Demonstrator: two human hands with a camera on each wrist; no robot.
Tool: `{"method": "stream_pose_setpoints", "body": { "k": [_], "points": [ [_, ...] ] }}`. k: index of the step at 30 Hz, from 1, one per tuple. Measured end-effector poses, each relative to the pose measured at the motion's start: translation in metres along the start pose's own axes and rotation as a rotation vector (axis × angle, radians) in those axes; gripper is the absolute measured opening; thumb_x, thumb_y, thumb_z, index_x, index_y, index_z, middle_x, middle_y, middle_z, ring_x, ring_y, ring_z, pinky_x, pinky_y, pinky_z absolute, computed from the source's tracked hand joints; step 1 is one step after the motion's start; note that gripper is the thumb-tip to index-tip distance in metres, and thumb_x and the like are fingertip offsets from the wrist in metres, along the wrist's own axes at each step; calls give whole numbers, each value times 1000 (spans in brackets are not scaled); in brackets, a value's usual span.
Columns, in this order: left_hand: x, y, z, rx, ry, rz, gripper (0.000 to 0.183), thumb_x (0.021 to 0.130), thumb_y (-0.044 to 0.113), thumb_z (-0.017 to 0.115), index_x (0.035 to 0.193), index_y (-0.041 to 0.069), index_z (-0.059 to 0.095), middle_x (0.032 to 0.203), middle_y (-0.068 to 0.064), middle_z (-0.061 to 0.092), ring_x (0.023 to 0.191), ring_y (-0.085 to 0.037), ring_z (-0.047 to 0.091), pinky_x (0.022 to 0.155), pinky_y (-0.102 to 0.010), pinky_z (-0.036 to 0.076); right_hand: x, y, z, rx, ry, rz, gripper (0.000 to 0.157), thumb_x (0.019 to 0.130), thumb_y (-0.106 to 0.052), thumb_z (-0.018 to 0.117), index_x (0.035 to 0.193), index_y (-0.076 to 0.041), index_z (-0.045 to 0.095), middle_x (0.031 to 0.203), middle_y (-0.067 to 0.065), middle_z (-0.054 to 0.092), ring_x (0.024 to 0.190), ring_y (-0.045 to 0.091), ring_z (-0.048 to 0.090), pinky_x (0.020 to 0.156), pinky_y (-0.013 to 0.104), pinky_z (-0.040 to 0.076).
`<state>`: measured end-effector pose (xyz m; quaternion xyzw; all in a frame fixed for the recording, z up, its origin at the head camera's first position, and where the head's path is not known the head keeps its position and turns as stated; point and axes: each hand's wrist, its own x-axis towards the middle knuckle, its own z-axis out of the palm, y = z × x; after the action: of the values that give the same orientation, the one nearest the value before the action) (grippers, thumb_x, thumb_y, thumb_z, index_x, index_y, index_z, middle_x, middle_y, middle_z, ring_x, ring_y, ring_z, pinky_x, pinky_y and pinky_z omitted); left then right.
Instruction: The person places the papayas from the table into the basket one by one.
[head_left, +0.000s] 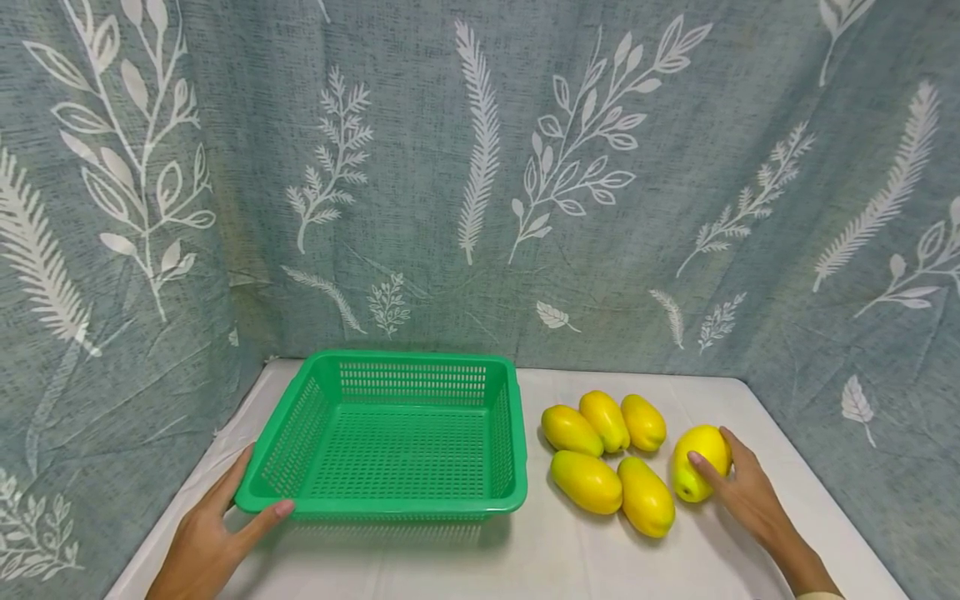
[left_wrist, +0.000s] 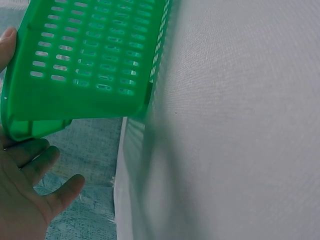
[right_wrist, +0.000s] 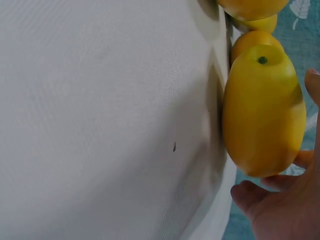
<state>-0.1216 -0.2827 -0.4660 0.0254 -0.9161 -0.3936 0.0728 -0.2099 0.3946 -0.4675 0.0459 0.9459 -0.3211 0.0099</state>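
In the head view, my left hand (head_left: pixel 207 533) grips the near left corner of a green plastic basket (head_left: pixel 382 506). The thumb lies on the front rim and the fingers run along the left side; the left wrist view shows the slotted wall close up. At the right, my right hand (head_left: pixel 750 492) is around a yellow mango (head_left: pixel 701 462), with thumb over its top and fingers at its far right side. Seen from the right wrist, this mango (right_wrist: pixel 264 112) lies close to the table, its stem end facing away from the fingers.
Several more yellow mangoes (head_left: pixel 587 482) lie grouped between basket and right hand. A white cloth (head_left: pixel 555 558) covers the table. Grey-green leaf-patterned curtains (head_left: pixel 420 208) hang behind it and along both sides.
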Motion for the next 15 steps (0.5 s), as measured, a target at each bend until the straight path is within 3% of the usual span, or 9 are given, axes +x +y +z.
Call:
{"method": "stream_pose_setpoints", "body": {
  "k": [8, 15],
  "points": [
    [2, 1, -2, 16, -40, -38, 107, 101, 50, 71, 172, 18, -3, 173, -32, 15, 152, -61, 24, 108, -78, 32, 5, -1, 3, -15, 9, 25, 106, 107, -65, 48, 165, 11, 3, 164, 45, 14, 151, 64, 18, 120, 77, 19],
    [1, 0, -2, 15, -21, -27, 107, 101, 49, 72, 172, 17, -1, 172, -33, 17, 151, -62, 25, 107, -78, 33, 6, -5, 3, 40, 8, 29, 108, 105, -63, 54, 166, 11, 3, 165, 44, 15, 152, 63, 18, 120, 77, 19]
  ]
}}
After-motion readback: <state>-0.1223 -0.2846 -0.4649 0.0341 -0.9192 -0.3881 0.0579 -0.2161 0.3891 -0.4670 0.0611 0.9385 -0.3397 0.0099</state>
